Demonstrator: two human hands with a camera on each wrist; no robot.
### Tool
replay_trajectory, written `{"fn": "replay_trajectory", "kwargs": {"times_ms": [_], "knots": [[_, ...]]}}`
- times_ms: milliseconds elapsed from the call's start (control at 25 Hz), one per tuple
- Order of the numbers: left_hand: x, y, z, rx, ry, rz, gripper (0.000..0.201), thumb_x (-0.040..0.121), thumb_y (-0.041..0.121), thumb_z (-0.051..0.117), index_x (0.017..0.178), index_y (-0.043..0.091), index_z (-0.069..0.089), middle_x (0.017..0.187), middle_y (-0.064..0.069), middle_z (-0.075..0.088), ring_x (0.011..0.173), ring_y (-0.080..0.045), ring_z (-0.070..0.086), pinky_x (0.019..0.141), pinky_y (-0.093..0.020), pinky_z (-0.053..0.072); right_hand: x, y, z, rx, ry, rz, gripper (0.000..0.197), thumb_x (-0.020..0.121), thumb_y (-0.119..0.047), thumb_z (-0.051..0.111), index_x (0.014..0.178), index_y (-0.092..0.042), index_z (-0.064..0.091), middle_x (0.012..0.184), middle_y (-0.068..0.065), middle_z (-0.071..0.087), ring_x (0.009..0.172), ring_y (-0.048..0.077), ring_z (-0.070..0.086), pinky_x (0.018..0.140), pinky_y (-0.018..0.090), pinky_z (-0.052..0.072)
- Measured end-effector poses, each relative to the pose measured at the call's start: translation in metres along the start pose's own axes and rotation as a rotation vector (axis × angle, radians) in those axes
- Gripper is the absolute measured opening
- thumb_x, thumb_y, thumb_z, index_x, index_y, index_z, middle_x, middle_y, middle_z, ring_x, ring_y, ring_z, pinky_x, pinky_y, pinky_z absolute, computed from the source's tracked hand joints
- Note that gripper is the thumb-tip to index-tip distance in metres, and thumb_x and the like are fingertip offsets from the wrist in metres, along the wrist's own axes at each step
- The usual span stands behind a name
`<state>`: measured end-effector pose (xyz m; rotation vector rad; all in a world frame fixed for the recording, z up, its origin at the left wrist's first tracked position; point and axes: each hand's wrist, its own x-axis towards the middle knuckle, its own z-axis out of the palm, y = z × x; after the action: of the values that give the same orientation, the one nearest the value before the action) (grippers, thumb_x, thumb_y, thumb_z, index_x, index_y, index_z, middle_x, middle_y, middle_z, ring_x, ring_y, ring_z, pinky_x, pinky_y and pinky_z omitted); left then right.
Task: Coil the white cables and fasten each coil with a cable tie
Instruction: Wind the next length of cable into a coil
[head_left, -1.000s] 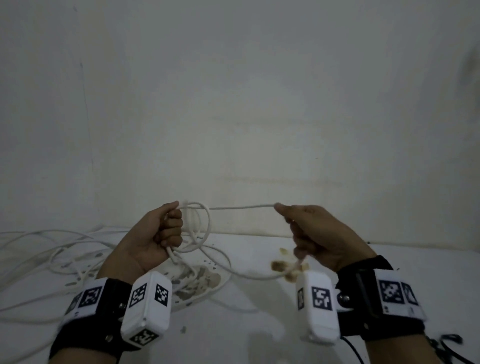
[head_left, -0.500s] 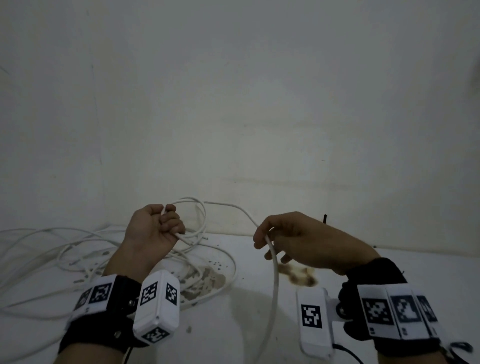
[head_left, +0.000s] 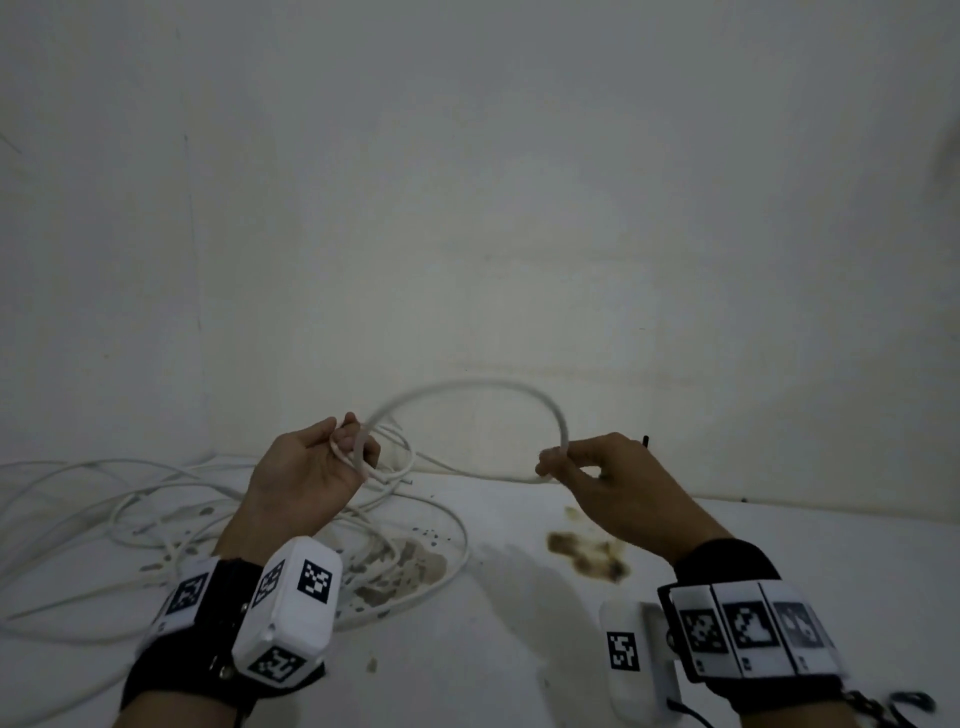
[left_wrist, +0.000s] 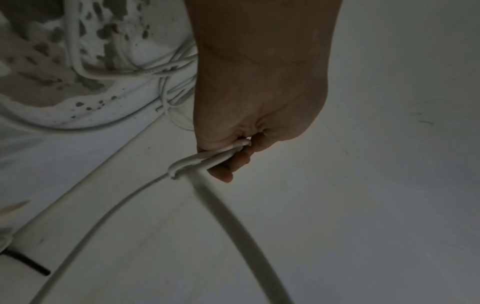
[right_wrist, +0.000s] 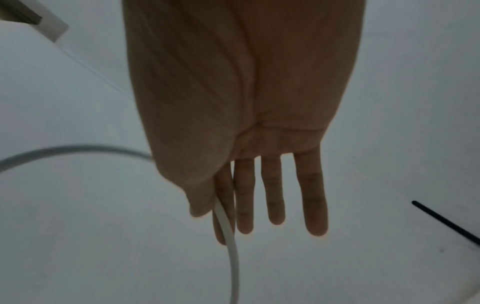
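A white cable (head_left: 467, 385) arches in the air between my two hands. My left hand (head_left: 332, 457) grips a small coil of its loops (left_wrist: 205, 159) with curled fingers. My right hand (head_left: 563, 462) pinches the same cable (right_wrist: 224, 222) between thumb and forefinger, the other three fingers held out straight. From the right hand the cable runs back toward the coil. A thin black cable tie (head_left: 645, 441) sticks up behind the right hand, and a black cable tie (right_wrist: 446, 223) also shows at the lower right of the right wrist view.
A tangle of loose white cables (head_left: 104, 499) lies on the white floor (head_left: 779, 545) to the left and under my left arm. Brown and grey stains (head_left: 587, 558) mark the floor between the hands. A pale wall (head_left: 467, 208) stands straight ahead.
The right hand has moved up and right and now lifts the cable into a high arch. The left hand keeps its coil and has risen slightly.
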<state>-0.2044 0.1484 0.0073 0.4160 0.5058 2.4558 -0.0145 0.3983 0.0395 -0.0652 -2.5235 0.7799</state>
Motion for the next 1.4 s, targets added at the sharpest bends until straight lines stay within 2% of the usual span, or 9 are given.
{"fn": "replay_trajectory", "kwargs": {"times_ms": [80, 200, 360, 480, 720, 880, 1040, 1200, 1400], "knots": [[0.002, -0.004, 0.002, -0.050, 0.111, 0.028, 0.010, 0.091, 0.005, 0.054, 0.083, 0.006, 0.049, 0.062, -0.001, 0.042, 0.051, -0.012, 0.044, 0.062, -0.034, 0.057, 0.001, -0.011, 0.001, 0.114, 0.009, 0.019, 0.034, 0.097, -0.043, 0.058, 0.089, -0.018, 0.078, 0.083, 0.004, 0.077, 0.082, 0.015, 0.073, 0.077, 0.039, 0.060], [0.003, -0.015, 0.012, -0.052, 0.176, 0.040, 0.029, 0.106, 0.018, 0.030, 0.082, 0.010, 0.046, 0.058, 0.000, 0.042, 0.054, -0.010, 0.040, 0.078, -0.035, 0.051, -0.001, -0.039, 0.009, 0.292, -0.179, -0.037, 0.035, 0.095, -0.040, 0.063, 0.084, -0.009, 0.076, 0.075, 0.006, 0.075, 0.071, 0.019, 0.073, 0.061, 0.034, 0.059], [0.003, -0.042, 0.038, 0.166, 0.155, -0.011, 0.031, 0.106, 0.020, 0.032, 0.082, 0.008, 0.048, 0.062, 0.001, 0.040, 0.051, -0.011, 0.041, 0.061, -0.031, 0.060, -0.001, -0.062, 0.023, 0.345, -0.265, -0.081, 0.041, 0.095, -0.037, 0.065, 0.080, -0.001, 0.075, 0.072, 0.010, 0.075, 0.061, 0.022, 0.072, 0.050, 0.029, 0.052], [-0.005, -0.066, 0.057, 0.433, 0.111, -0.104, 0.028, 0.106, 0.020, 0.033, 0.087, 0.006, 0.049, 0.059, -0.001, 0.044, 0.046, -0.012, 0.045, 0.044, -0.024, 0.047, -0.001, -0.066, 0.030, 0.485, -0.214, -0.065, 0.037, 0.096, -0.030, 0.064, 0.083, 0.003, 0.073, 0.074, 0.014, 0.075, 0.066, 0.030, 0.074, 0.050, 0.029, 0.054], [-0.020, -0.094, 0.075, 0.818, -0.058, -0.171, 0.055, 0.097, 0.006, 0.027, 0.049, 0.014, 0.052, 0.042, 0.001, 0.032, 0.039, -0.011, 0.034, 0.043, -0.024, 0.038, 0.005, -0.062, 0.038, 0.694, -0.100, 0.110, 0.036, 0.098, -0.022, 0.062, 0.084, 0.010, 0.071, 0.071, 0.019, 0.073, 0.060, 0.027, 0.071, 0.053, 0.032, 0.060], [-0.017, -0.091, 0.071, 0.894, -0.089, -0.242, 0.043, 0.102, 0.022, 0.035, 0.061, 0.020, 0.048, 0.059, 0.001, 0.038, 0.046, -0.011, 0.030, 0.042, -0.021, 0.031, 0.008, -0.052, 0.030, 0.788, 0.052, 0.187, 0.039, 0.097, -0.024, 0.062, 0.084, 0.011, 0.071, 0.077, 0.023, 0.073, 0.064, 0.032, 0.068, 0.049, 0.031, 0.056], [-0.019, -0.097, 0.075, 1.007, -0.049, -0.270, 0.039, 0.102, 0.029, 0.031, 0.070, 0.017, 0.048, 0.056, 0.005, 0.024, 0.041, -0.006, 0.015, 0.036, -0.018, 0.015, 0.007, -0.044, 0.027, 0.621, 0.108, 0.249, 0.044, 0.094, -0.041, 0.064, 0.078, 0.000, 0.073, 0.064, 0.012, 0.071, 0.049, 0.025, 0.065, 0.041, 0.024, 0.042], [-0.023, -0.098, 0.078, 1.166, 0.007, -0.217, 0.053, 0.092, 0.067, 0.043, 0.087, 0.016, 0.054, 0.059, 0.005, 0.018, 0.048, -0.009, 0.012, 0.043, -0.023, 0.010, 0.006, -0.038, 0.026, 0.495, 0.098, 0.311, 0.053, 0.088, -0.053, 0.066, 0.069, -0.004, 0.072, 0.056, 0.007, 0.069, 0.044, 0.020, 0.064, 0.040, 0.022, 0.041], [-0.018, -0.083, 0.072, 0.994, 0.153, -0.116, 0.046, 0.093, 0.057, 0.051, 0.067, 0.025, 0.033, 0.051, 0.007, 0.016, 0.039, -0.008, 0.011, 0.036, -0.018, 0.009, 0.007, -0.014, 0.010, 0.270, 0.211, 0.339, 0.044, 0.072, -0.042, 0.086, 0.073, -0.008, 0.059, 0.057, 0.006, 0.064, 0.038, 0.016, 0.057, 0.042, 0.026, 0.044]]}}
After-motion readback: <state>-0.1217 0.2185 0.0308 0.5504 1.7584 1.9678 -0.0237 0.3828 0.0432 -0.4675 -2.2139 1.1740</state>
